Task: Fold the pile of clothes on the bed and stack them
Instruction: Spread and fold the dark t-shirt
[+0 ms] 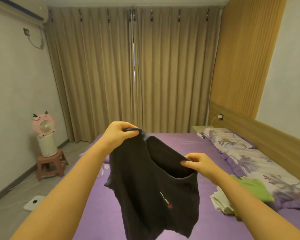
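A black garment with small white lettering and a red mark hangs in the air above the purple bed. My left hand grips its upper edge at the top left. My right hand pinches the same edge lower and to the right. The cloth droops between and below both hands and hides the bed under it. To the right on the bed lies a small heap of clothes: a green piece on top of white fabric.
Floral pillows line the bed's right side along a wooden headboard. On the floor at left, a pink fan stands on a white cylinder on a stool; a white scale lies near the bed. Closed curtains behind.
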### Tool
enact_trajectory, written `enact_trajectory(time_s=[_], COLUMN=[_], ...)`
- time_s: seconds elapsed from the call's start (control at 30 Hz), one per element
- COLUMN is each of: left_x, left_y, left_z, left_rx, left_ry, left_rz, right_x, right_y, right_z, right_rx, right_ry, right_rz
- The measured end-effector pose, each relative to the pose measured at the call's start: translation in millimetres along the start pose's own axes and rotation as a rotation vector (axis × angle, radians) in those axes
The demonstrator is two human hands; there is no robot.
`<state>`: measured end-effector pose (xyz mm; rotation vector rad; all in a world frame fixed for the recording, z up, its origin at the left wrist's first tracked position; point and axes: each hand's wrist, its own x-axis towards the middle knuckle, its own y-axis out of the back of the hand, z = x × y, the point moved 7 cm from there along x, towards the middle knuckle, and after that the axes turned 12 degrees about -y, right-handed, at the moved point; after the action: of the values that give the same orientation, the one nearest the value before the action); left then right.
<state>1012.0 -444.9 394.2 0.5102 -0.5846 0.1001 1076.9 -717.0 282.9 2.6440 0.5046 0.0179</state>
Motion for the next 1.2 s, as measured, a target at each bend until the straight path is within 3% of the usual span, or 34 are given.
enact_trajectory(time_s=[0.43, 0.53, 0.7, 0.83, 1.03, 1.2], left_x=[-14.4, -21.4, -32.3, -36.3, -44.1, -46.8], left_y=[-8.0, -9.1, -4.1, -4.4, -21.8, -33.0], left_z=[-23.9, -32.0, -38.0, -30.6, -21.9, -24.0], left_rx=[0.145, 0.144, 0.135, 0.118, 0.105, 0.091], left_ry=[0.178, 0.228, 0.264, 0.247, 0.239, 0.268], left_rz=[0.187, 0.271, 0.349, 0.340, 0.195, 0.088], right_x=[4.2, -0.7, -12.9, -13.3, -4.5, -1.3], right_y=[42.4, 41.9, 36.6, 45.1, 58.6, 63.6], right_z=[0.5, -9.7, -11.2, -11.3, -9.1, -11.2], right_rx=[0.199, 0.239, 0.048, 0.044, 0.104, 0.184], right_ry=[0.121, 0.156, 0.173, 0.239, 0.283, 0.293], right_rz=[0.021, -0.113, -0.355, -0.221, 0.010, 0.042])
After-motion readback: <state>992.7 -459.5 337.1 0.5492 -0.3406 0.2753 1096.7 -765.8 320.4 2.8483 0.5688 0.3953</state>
